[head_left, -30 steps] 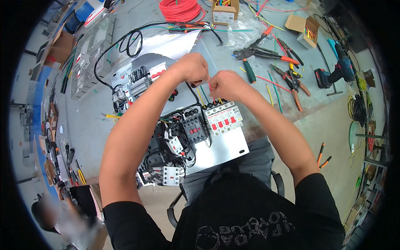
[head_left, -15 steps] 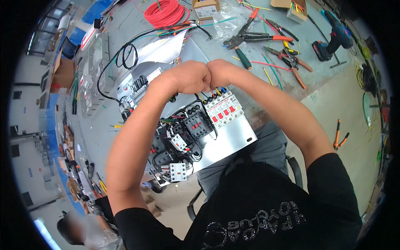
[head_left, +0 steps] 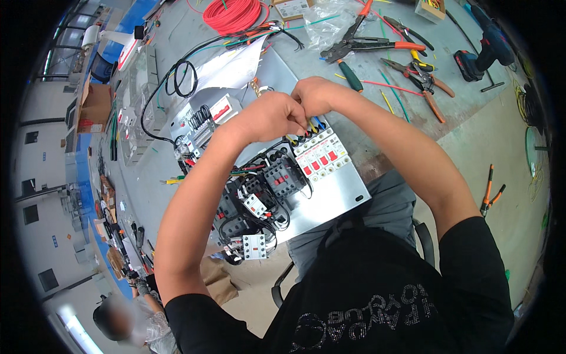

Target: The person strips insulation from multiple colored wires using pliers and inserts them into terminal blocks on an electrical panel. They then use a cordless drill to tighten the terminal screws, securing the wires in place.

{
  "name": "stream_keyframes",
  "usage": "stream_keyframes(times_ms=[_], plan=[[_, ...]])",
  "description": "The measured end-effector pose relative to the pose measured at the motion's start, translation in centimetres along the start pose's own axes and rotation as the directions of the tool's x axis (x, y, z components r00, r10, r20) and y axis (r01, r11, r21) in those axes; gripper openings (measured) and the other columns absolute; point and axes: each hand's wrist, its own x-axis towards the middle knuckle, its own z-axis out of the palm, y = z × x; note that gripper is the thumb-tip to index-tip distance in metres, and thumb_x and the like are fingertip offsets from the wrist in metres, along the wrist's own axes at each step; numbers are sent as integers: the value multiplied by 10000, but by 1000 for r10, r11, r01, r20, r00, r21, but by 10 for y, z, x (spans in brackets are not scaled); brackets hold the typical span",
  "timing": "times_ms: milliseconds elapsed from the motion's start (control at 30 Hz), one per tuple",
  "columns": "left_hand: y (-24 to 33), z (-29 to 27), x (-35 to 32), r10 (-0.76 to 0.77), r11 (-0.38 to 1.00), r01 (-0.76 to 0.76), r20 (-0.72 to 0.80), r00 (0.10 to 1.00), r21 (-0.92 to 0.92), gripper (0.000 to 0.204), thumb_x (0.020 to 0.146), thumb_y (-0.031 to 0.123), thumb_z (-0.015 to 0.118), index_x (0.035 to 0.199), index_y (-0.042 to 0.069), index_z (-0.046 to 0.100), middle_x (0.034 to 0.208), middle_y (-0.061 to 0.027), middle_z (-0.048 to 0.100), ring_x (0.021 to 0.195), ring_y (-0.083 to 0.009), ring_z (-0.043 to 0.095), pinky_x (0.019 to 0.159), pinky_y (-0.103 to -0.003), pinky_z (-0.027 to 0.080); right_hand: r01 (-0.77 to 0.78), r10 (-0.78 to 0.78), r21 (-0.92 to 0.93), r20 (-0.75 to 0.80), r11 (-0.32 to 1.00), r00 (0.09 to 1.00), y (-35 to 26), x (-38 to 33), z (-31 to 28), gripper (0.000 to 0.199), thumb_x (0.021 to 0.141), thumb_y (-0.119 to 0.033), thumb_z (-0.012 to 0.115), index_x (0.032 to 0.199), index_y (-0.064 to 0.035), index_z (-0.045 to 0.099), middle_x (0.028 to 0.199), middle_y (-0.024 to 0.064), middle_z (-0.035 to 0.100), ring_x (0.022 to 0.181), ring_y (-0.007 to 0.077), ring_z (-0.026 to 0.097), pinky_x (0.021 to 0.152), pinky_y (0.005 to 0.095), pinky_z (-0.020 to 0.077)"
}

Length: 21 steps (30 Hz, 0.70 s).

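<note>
I see my left hand (head_left: 272,116) curled into a fist and my right hand (head_left: 313,96) closed likewise, knuckles touching each other above the row of white circuit breakers (head_left: 321,156). Both pinch at the coloured wires (head_left: 312,125) rising from the breaker tops; I cannot tell which strand each one grips. The breakers sit directly below the hands on the grey mounting plate (head_left: 336,197), beside the black contactors (head_left: 282,176). The fingertips are hidden behind the knuckles.

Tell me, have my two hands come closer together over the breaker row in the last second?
Yes. The left hand and right hand now touch above the red-switched breaker row; earlier a gap separated them.
</note>
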Motion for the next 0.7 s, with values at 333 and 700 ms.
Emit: stream_keyframes(times_ms=[333,700], plan=[[6,29,-4,83,920,19,-242,967,391,91,848,215,765,880,135,793,809,-89,745,745,-317,712,697,-424,565,-55,55,15,7,998,998,-1,0,-2,279,713,-259,774,963,-143,818,983,115,781,910,298,740,807,412,584],[5,39,0,119,882,25,-275,954,470,81,828,211,762,855,135,778,781,-101,722,747,-318,714,690,-447,567,14,-12,78,-22,997,1000,4,-3,-1,257,665,-149,748,914,-85,763,888,135,751,830,294,705,733,405,537]])
